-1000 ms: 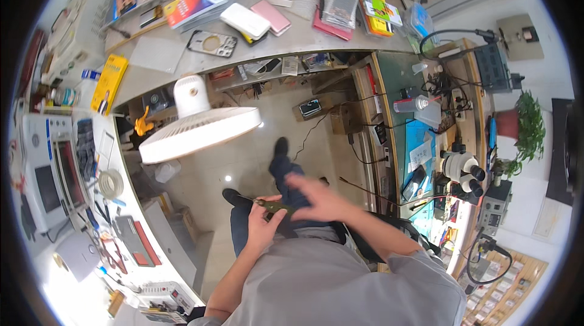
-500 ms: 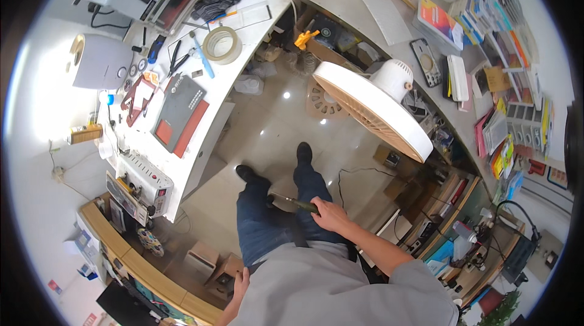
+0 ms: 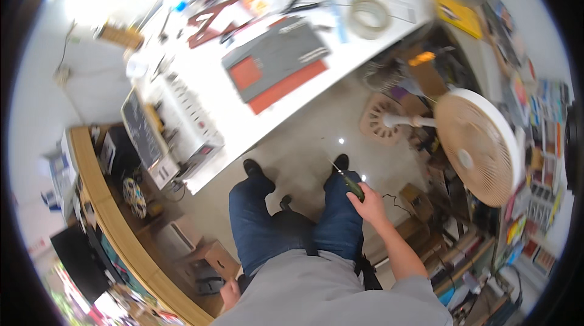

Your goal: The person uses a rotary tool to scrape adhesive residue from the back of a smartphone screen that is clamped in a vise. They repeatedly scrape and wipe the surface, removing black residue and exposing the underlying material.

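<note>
Screwdriver [image 3: 347,180] swung over right thigh [image 3: 342,219]; dark-green handle [image 3: 353,187], thin shaft [image 3: 336,167].

A tape roll [image 3: 369,34] lies on a white table [image 3: 240,131], left of a fan [image 3: 477,149].

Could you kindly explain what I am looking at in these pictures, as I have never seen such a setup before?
There is no robot here: these are a person's own bare hands. Every picture comes from the left of two fisheye cameras worn on the head, looking down, so straight edges bend near the rim. The right hand holds a green-handled, screwdriver-like tool with a thin shaft. The left hand is beside the body; whether it holds anything is unclear. On the white table lie a flat grey item, partly over a red one, and a tape roll.
</note>
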A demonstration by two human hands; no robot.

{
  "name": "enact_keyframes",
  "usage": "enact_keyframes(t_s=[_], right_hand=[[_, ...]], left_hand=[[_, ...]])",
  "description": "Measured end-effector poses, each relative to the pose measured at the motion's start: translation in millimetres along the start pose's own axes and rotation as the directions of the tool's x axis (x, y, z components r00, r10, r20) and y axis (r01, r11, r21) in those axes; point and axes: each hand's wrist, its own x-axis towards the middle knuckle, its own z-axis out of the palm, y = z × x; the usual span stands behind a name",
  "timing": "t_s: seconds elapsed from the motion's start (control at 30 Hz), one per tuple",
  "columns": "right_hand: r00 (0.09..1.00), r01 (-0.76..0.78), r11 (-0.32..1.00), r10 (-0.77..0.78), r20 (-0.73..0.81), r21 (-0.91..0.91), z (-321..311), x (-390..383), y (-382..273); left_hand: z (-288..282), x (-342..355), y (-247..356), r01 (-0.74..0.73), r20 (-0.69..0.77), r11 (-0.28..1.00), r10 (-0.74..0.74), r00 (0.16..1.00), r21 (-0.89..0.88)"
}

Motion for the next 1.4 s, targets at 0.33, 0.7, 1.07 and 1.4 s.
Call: enact_keyframes(t_s=[0.33,0.7,1.07,1.4], right_hand=[[0.907,0.416,0.907,-0.419,0.032,0.067,140.4,66.5,-8.0],[0.837,0.543,0.839,-0.535,-0.110,0.049,125.4,33.7,-59.9],[0.923,0.378,0.920,-0.367,-0.115,0.101,89.2,55.0,-16.0],[0.983,0.135,0.985,-0.120,0.143,-0.107,60.0,62.9,-34.3]], left_hand=[[66.9,75.0,-56.8,-0.088,0.305,0.996,0.091,0.948,-0.022],[98.8,202.4,75.2,-0.633,-0.141,0.757,0.617,0.774,-0.163],[334.3,310.7,27.5,-0.408,0.797,0.797,0.561,0.224,-0.446],[342.4,310.8,182.3,-0.623,0.771,0.765,0.494,0.401,-0.166]])
